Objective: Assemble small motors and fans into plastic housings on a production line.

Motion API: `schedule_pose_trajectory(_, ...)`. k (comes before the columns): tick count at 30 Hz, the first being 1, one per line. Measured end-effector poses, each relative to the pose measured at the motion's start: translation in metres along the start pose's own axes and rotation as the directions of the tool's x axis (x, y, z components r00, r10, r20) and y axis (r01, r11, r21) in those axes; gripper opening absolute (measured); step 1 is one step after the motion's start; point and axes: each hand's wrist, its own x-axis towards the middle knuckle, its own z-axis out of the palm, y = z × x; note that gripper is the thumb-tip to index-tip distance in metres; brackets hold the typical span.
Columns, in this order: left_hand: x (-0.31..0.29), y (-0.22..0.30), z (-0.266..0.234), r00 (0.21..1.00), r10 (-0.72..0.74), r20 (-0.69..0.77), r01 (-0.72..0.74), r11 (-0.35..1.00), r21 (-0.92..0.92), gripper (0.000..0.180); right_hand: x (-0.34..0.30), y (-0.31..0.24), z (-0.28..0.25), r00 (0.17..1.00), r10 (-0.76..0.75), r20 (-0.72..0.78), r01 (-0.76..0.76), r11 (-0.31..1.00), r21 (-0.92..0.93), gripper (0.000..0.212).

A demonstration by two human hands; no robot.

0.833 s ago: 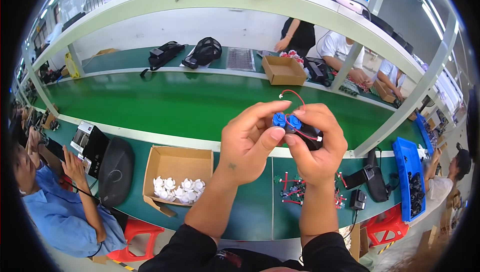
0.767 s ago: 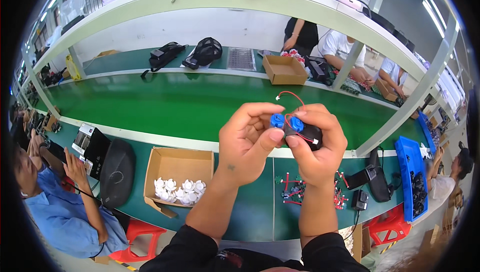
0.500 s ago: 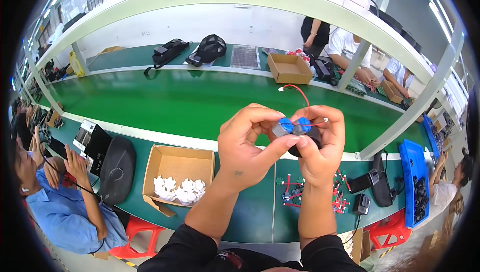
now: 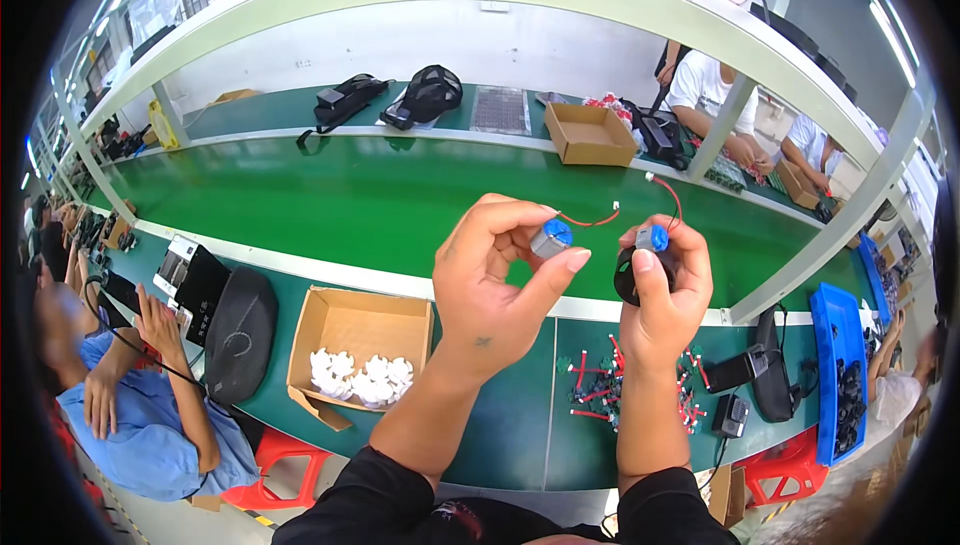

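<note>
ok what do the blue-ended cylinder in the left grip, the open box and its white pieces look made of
Blue-ended cylinder: probably metal, silvery sheen; its blue end looks like plastic.
Open box: matte cardboard, by its brown colour and folded flap.
White pieces: likely smooth plastic, evenly white, too small to be sure.

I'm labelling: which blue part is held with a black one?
The blue-capped part in the right hand, with the black part; left hand holds the other part alone.

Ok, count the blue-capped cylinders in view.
2: one blue-capped cylinder pinched in the left hand, another blue-capped cylinder held in the right hand. More could be hidden behind the fingers or inside boxes.
</note>
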Motion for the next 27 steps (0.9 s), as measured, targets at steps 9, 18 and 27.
schedule_pose_trajectory(9,-0.002,-0.001,0.005,1.0,0.004,0.002,-0.004,0.994,-0.112,0.035,0.0,-0.012,0.003,0.99,-0.125,0.068,0.119,0.989,0.087,0.031)
schedule_pose_trajectory(18,-0.004,0.009,0.0,0.858,-0.481,0.18,0.493,0.671,-0.554,0.032,0.0,-0.017,0.003,0.983,-0.154,0.102,0.146,0.986,0.085,0.033)
schedule_pose_trajectory(27,-0.003,0.008,0.004,0.792,-0.555,0.253,0.567,0.519,-0.639,0.038,-0.003,-0.018,0.001,0.981,-0.156,0.118,0.15,0.987,0.054,0.034)
